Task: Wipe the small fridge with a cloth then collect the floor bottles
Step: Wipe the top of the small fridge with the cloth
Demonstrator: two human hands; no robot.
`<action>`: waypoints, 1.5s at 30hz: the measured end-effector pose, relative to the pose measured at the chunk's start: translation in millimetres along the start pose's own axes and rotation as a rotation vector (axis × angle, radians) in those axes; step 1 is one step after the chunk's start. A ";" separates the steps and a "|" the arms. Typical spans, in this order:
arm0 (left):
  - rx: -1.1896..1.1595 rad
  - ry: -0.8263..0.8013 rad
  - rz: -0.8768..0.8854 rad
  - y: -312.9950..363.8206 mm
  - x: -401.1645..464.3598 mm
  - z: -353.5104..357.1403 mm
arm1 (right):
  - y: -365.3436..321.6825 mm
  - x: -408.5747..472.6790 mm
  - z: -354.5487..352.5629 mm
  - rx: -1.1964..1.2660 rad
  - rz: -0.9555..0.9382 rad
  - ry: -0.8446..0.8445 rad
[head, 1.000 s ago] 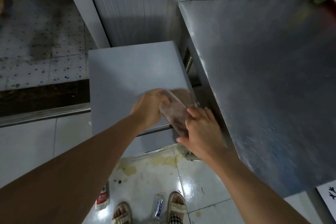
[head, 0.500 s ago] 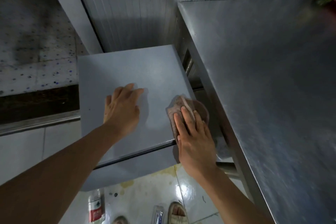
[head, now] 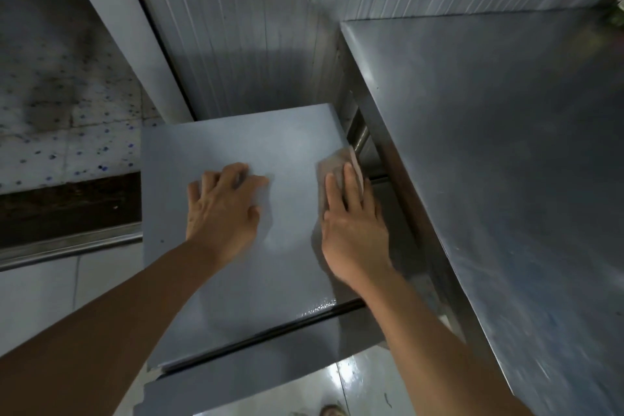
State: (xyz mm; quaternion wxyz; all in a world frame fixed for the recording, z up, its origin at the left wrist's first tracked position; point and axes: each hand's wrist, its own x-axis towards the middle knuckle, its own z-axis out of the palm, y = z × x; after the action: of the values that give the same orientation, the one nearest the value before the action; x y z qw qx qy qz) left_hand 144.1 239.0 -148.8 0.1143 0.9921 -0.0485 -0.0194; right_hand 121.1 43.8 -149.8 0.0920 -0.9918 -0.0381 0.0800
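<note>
Two hands lie on the top of the small fridge [head: 236,145]. Left of it are speckled floor tiles [head: 60,118] and a metal threshold rail [head: 67,243]. The left hand [head: 223,209] rests flat near the top's middle, fingers loosely bent, holding nothing. The right hand [head: 354,230] presses the brownish cloth [head: 337,164] at the right edge with straight fingers; the cloth's long axis runs along that edge. A steel counter [head: 506,162] stands just beside the fridge, on the right.

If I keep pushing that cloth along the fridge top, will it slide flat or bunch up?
The cloth looks thin and limp, so it may bunch. The right hand presses it flat, which should help. The fridge top looks smooth, so likely little drag.
</note>
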 end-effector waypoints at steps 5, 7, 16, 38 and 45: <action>0.018 0.047 -0.086 -22.2 27.8 -4.1 | 1.5 -25.6 -0.5 -0.073 0.050 0.023; 0.011 0.044 -0.097 -31.3 37.3 -3.5 | -0.5 2.0 2.4 -0.037 0.070 0.025; 0.004 0.145 -0.012 -45.4 43.0 0.0 | -14.9 144.8 -5.5 -0.043 -0.006 0.149; -0.424 0.116 -0.448 -89.5 -19.0 -21.4 | -66.1 128.0 -0.3 -0.126 -0.358 0.171; -0.572 0.179 -0.397 -96.1 -28.2 -14.9 | -62.9 132.1 -2.2 -0.103 -0.168 0.167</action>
State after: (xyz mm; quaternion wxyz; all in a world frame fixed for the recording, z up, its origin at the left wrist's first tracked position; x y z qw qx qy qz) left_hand 125.6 338.4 -155.5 0.3849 0.9078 0.1630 0.0331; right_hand 247.7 117.0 -155.8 0.0500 -0.9918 -0.1172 -0.0130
